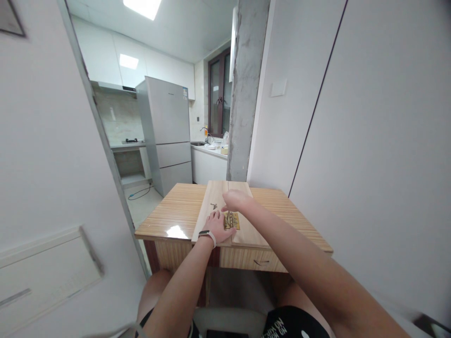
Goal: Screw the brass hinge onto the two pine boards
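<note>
Over the seam between two pale wooden boards, toward their near end, lies a flat brass-coloured hinge (234, 222), rectangular and shiny, its left side partly covered by fingers. Both boards, the left board (213, 190) and the right board (251, 240), are smooth, straight-edged and faintly grained. The left hand (219, 227) lies spread, palm down, mostly on the left board, fingers just left of the hinge and thumb along its near edge. The right hand (237, 200) is bent over the hinge's far side; its fingertips are hard to make out, so I cannot tell whether they grip anything. Small dark metal pieces (213, 206), too small to identify surely, lie on the left board beyond the left hand. Beneath, the tabletop (165, 211) shows glossy striped wood grain, its middle hidden by boards and arms. Farther left stands a smooth grey refrigerator (169, 112), its base partly cut off by the tabletop.
</note>
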`<state>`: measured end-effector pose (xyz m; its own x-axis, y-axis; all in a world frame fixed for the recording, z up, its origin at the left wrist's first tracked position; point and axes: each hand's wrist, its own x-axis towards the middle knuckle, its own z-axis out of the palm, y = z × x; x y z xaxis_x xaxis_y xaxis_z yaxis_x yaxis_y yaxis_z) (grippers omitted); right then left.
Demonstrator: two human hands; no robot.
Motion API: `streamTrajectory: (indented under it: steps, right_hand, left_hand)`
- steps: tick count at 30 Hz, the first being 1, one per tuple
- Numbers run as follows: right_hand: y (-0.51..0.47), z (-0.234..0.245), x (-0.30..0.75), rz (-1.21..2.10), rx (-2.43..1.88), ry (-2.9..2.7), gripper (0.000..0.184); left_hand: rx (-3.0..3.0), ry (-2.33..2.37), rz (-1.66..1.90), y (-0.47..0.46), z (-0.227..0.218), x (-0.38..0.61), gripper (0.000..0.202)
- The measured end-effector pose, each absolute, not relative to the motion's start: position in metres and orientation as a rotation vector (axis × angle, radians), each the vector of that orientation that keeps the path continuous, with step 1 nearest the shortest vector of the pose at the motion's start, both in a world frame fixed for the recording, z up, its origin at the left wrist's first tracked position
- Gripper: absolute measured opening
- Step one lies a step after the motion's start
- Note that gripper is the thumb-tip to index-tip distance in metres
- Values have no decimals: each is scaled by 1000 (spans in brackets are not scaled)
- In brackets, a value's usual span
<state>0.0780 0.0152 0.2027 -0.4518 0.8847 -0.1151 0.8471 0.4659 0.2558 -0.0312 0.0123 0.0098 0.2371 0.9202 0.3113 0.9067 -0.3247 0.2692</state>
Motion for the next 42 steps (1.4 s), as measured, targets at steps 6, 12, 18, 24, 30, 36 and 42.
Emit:
streamTrajectory:
  steps: [6, 12, 18, 24, 30, 36, 42]
  right_hand:
    - [17, 198, 76, 251, 1583, 2489, 45]
    - [15, 202, 72, 268, 1518, 2463, 36]
    - [7, 210, 74, 314, 1411, 2496, 33]
    - [9, 206, 76, 188, 1311, 2550, 25]
    - [14, 199, 77, 189, 1587, 2493, 49]
    - [16, 196, 77, 313, 1577, 2514, 32]
    - [19, 198, 72, 281, 1544, 2457, 33]
  left_hand:
    - [2442, 1810, 628, 11, 12, -31, 77]
    - [2434, 1797, 622, 11, 12, -31, 76]
    - [2431, 1794, 649, 12, 10, -32, 77]
    - [2439, 1798, 672, 13, 8, -32, 77]
    - [2446, 1813, 651, 14, 8, -31, 75]
    - [2422, 1823, 624, 12, 11, -31, 74]
    - [2401, 1810, 599, 11, 13, -31, 75]
